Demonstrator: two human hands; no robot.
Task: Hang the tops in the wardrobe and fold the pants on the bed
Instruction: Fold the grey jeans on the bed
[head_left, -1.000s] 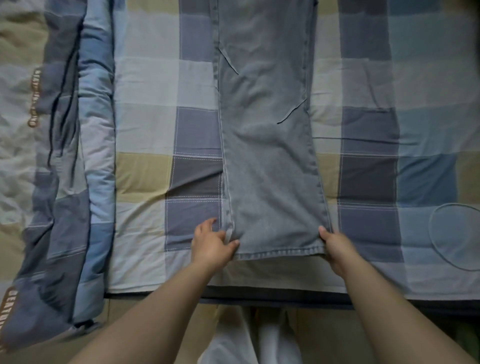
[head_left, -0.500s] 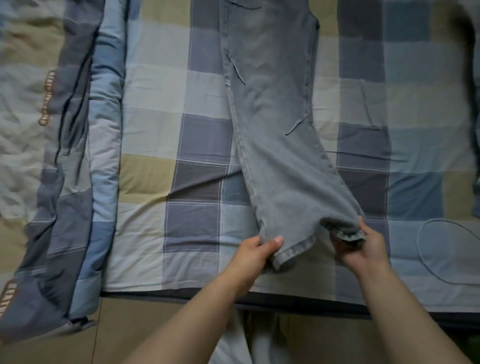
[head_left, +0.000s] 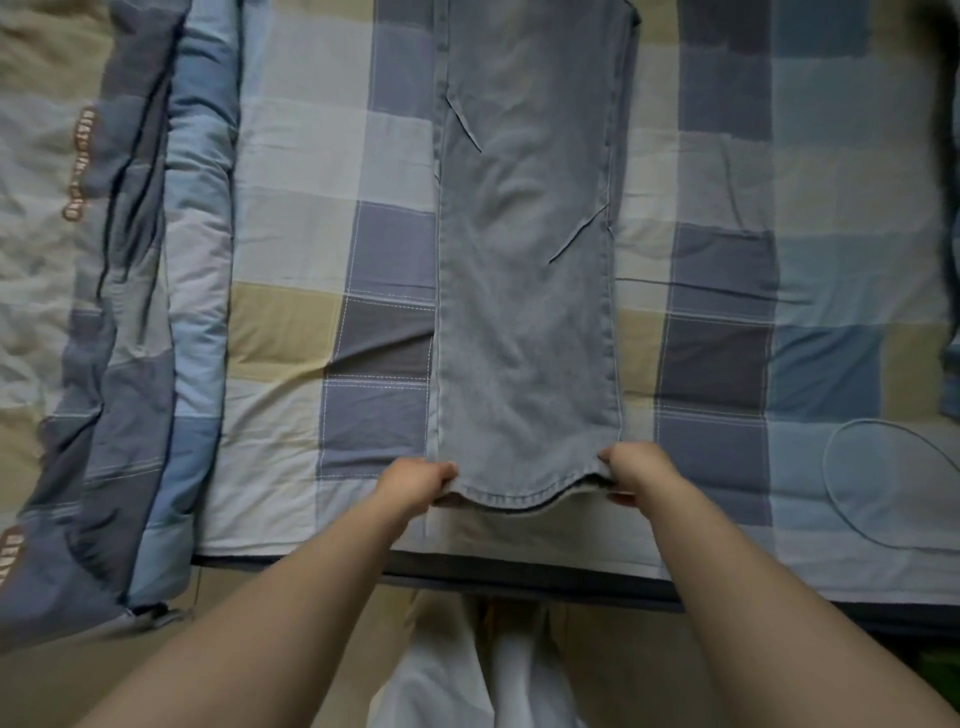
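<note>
Denim: I judge the jeans (head_left: 524, 291) soft but fairly heavy, limp enough to sag between holds. They lie lengthwise on the bed (head_left: 311, 322), legs stacked, hem at the near edge. My left hand (head_left: 415, 480) pinches the hem's left corner, my right hand (head_left: 634, 470) the right corner; the hem droops between them. Each grip is clamped on cloth. Corners remain the sound hold; a mid-hem grasp would bunch it.

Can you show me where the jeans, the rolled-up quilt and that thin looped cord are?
jeans (head_left: 524, 312), head view, middle of the leg panel.
rolled-up quilt (head_left: 140, 332), head view, its dark blue fold.
thin looped cord (head_left: 831, 483), head view, left curve of the loop.
</note>
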